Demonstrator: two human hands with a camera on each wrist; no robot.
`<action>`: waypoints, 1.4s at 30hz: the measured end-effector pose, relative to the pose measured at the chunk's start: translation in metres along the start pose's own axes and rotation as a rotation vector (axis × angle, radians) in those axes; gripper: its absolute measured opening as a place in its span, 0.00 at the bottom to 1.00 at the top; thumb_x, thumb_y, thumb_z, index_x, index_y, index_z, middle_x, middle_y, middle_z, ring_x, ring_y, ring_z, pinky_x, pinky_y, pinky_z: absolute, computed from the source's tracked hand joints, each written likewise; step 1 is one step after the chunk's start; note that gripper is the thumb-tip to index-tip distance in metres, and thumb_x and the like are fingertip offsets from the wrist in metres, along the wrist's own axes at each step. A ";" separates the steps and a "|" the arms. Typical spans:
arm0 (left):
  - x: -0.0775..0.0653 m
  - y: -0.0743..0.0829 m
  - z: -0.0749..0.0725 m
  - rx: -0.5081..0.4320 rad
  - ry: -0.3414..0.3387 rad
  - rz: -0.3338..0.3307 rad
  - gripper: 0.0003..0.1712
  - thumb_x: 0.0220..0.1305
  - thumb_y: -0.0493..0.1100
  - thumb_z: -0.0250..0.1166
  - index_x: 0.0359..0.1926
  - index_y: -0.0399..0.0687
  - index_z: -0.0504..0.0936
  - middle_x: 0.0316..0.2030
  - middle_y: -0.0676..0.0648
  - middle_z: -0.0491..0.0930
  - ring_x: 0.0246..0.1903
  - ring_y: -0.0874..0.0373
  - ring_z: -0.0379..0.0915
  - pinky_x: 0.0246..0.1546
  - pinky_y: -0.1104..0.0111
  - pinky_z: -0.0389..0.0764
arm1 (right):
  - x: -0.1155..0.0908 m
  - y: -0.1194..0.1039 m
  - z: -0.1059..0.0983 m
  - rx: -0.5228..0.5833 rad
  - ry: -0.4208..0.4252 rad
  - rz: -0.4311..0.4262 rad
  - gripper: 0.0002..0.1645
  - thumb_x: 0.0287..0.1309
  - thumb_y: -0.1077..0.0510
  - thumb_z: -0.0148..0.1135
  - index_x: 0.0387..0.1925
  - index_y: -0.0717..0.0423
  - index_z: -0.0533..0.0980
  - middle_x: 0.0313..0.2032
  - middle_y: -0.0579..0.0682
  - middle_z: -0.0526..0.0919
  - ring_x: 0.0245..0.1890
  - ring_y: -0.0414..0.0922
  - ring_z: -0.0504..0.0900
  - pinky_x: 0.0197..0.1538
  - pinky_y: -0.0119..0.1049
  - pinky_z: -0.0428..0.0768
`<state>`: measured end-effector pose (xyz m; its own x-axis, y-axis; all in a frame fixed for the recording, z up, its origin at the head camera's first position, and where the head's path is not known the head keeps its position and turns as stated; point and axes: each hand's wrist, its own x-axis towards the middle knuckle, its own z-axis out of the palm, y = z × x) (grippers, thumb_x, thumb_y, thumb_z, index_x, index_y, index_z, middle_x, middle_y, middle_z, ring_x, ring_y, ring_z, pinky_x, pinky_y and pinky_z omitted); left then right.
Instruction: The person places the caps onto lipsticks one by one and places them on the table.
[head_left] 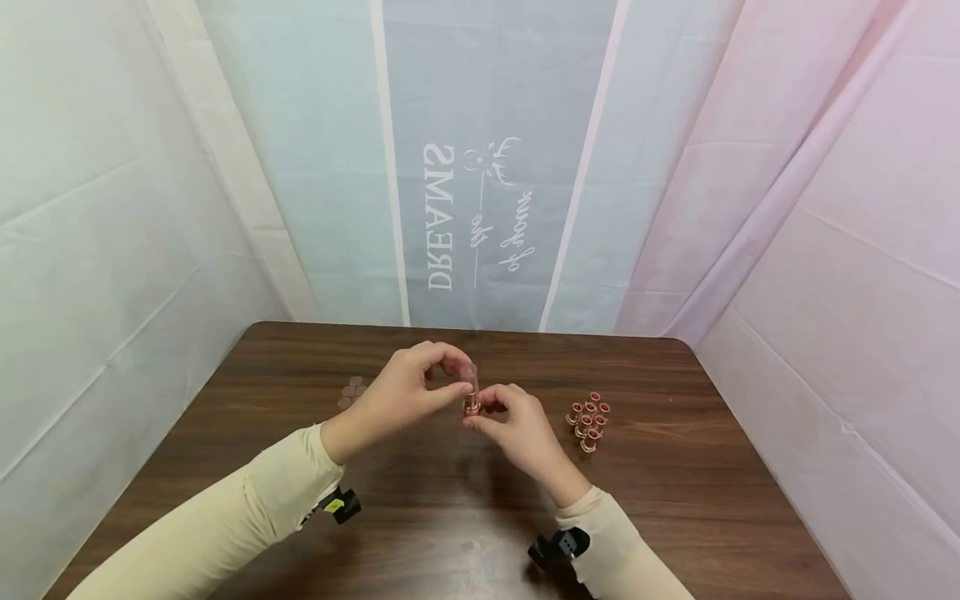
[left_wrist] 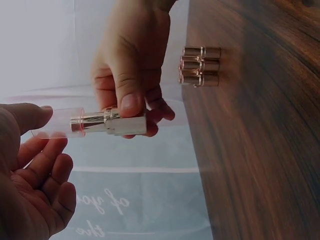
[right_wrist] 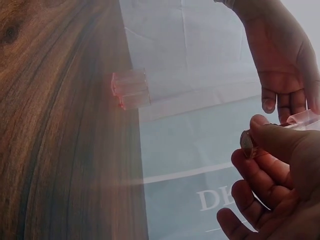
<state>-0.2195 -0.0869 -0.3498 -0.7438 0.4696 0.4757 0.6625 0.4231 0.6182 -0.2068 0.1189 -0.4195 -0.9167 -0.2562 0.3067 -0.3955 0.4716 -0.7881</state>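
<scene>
The tube [head_left: 471, 405] and clear cap [head_left: 474, 377] are at the lower centre of the head view, held clear of the tabletop [head_left: 420, 517]. Their shared long axis is near vertical there, cap uppermost. In the left wrist view the axis runs left to right, with the cap's mouth around the tube's narrow end; depth of engagement is hard to confirm through the glossy wall.

Left hand [head_left: 408, 382]: nearer the cap, pinching it between thumb and fingers. Right hand [head_left: 521, 423]: nearer the tube, gripping its base between thumb and fingers.

Tube: shiny gold, narrow neck, raised collar, wider base. Cap: transparent, faintly pink, cylindrical.

Similar tubes [head_left: 587, 423] stand in a cluster at lower right; similar caps [head_left: 348, 392] are grouped left of centre.
</scene>
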 end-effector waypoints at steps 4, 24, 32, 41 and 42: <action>0.000 0.000 0.004 0.024 -0.005 0.006 0.09 0.57 0.50 0.71 0.39 0.65 0.80 0.34 0.65 0.78 0.39 0.66 0.73 0.35 0.66 0.73 | 0.000 -0.001 -0.003 -0.003 0.019 -0.021 0.11 0.48 0.48 0.74 0.33 0.39 0.80 0.34 0.39 0.78 0.39 0.40 0.80 0.44 0.39 0.82; -0.005 -0.005 0.009 0.070 -0.011 0.088 0.10 0.57 0.49 0.72 0.38 0.61 0.80 0.34 0.64 0.77 0.38 0.65 0.73 0.37 0.67 0.74 | -0.004 -0.008 -0.001 -0.020 0.069 -0.107 0.11 0.46 0.49 0.76 0.31 0.37 0.80 0.33 0.35 0.78 0.38 0.37 0.78 0.39 0.30 0.78; -0.012 -0.007 0.009 0.059 0.005 0.094 0.10 0.57 0.50 0.71 0.40 0.62 0.81 0.35 0.63 0.78 0.38 0.63 0.73 0.34 0.69 0.74 | -0.005 -0.009 0.001 -0.032 0.053 -0.127 0.11 0.47 0.48 0.75 0.32 0.36 0.79 0.34 0.34 0.78 0.39 0.34 0.77 0.41 0.31 0.78; -0.035 -0.020 0.007 0.069 0.002 0.049 0.16 0.55 0.51 0.72 0.45 0.63 0.80 0.39 0.63 0.80 0.40 0.64 0.73 0.34 0.66 0.76 | -0.003 -0.007 0.001 -0.049 0.033 -0.160 0.13 0.46 0.48 0.75 0.32 0.35 0.78 0.35 0.34 0.79 0.42 0.33 0.76 0.44 0.33 0.78; -0.037 -0.022 0.006 0.070 -0.002 0.046 0.15 0.56 0.52 0.71 0.45 0.63 0.80 0.39 0.62 0.80 0.40 0.64 0.73 0.34 0.66 0.76 | -0.003 -0.007 0.000 -0.046 0.039 -0.162 0.13 0.46 0.47 0.75 0.32 0.35 0.78 0.35 0.32 0.79 0.42 0.34 0.76 0.45 0.34 0.78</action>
<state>-0.2055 -0.1093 -0.3846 -0.7123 0.4915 0.5011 0.7006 0.4545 0.5501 -0.2017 0.1162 -0.4150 -0.8421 -0.2994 0.4486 -0.5393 0.4655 -0.7018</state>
